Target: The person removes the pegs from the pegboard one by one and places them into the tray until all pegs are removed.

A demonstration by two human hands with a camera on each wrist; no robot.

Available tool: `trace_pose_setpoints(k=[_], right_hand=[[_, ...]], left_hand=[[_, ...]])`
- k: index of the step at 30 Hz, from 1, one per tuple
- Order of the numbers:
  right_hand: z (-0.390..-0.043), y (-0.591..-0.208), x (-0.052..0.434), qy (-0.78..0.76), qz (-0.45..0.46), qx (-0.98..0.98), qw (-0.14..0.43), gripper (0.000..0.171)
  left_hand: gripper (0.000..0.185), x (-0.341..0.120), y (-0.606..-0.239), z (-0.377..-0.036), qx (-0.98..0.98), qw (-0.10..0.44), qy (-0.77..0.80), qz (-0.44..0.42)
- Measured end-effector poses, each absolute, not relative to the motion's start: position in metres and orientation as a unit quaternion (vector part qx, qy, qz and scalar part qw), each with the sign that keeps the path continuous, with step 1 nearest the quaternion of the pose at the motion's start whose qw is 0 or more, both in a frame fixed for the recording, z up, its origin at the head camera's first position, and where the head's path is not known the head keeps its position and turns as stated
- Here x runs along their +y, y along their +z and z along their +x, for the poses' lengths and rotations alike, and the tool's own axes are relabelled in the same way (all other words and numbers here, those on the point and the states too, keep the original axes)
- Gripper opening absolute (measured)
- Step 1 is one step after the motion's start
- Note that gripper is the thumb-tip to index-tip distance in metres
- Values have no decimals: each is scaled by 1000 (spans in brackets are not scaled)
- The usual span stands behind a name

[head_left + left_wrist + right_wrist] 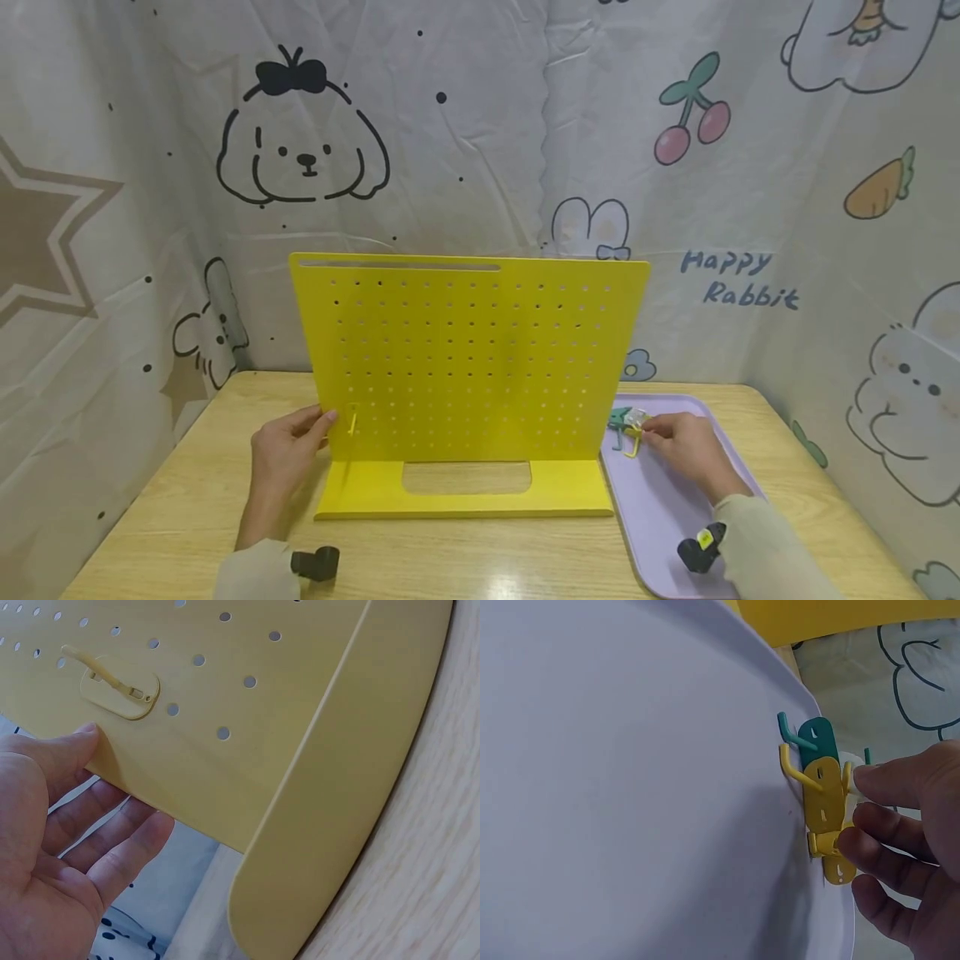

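A yellow pegboard (pixel 472 333) stands upright on its base, with rows of small holes. My left hand (pixel 287 450) holds its left edge, the thumb on the front face and the fingers reaching behind. Close to that thumb, a yellow hook (pixel 112 682) sits mounted on the board by its oval backplate. At the far end of the purple tray (pixel 645 517), my right hand (pixel 688 450) has its fingertips at a cluster of hooks. Among them are a green hook (pixel 819 735) and a yellow hook (pixel 824 795). Whether the right fingers pinch one is hidden.
The light wood table (pixel 187 492) spreads around the board and tray, which lies to the board's right. A printed curtain (pixel 480 150) hangs behind and on both sides. Black wrist devices, such as the one (pixel 317 565) on the left, sit by the sleeves.
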State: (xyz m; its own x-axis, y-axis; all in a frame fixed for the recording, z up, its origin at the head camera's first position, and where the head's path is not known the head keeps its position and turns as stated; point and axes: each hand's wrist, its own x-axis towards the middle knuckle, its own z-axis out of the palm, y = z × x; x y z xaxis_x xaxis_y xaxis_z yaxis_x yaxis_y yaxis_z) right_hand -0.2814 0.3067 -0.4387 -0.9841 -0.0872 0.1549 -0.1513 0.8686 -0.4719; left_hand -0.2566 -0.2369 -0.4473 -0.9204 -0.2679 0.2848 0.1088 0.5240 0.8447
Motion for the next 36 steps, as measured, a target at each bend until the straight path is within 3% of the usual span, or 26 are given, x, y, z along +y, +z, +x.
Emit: trace_pose_setpoints(k=[16, 28, 36], right_hand=[[-254, -421, 286, 307, 52, -944, 109, 24], [-234, -406, 241, 382, 118, -898, 184, 14], [-231, -397, 199, 415, 187, -874, 172, 14]], left_hand=[[41, -238, -449, -254, -847, 188, -495, 50], [43, -237, -445, -256, -851, 185, -489, 48], [44, -238, -443, -255, -853, 173, -490, 43]])
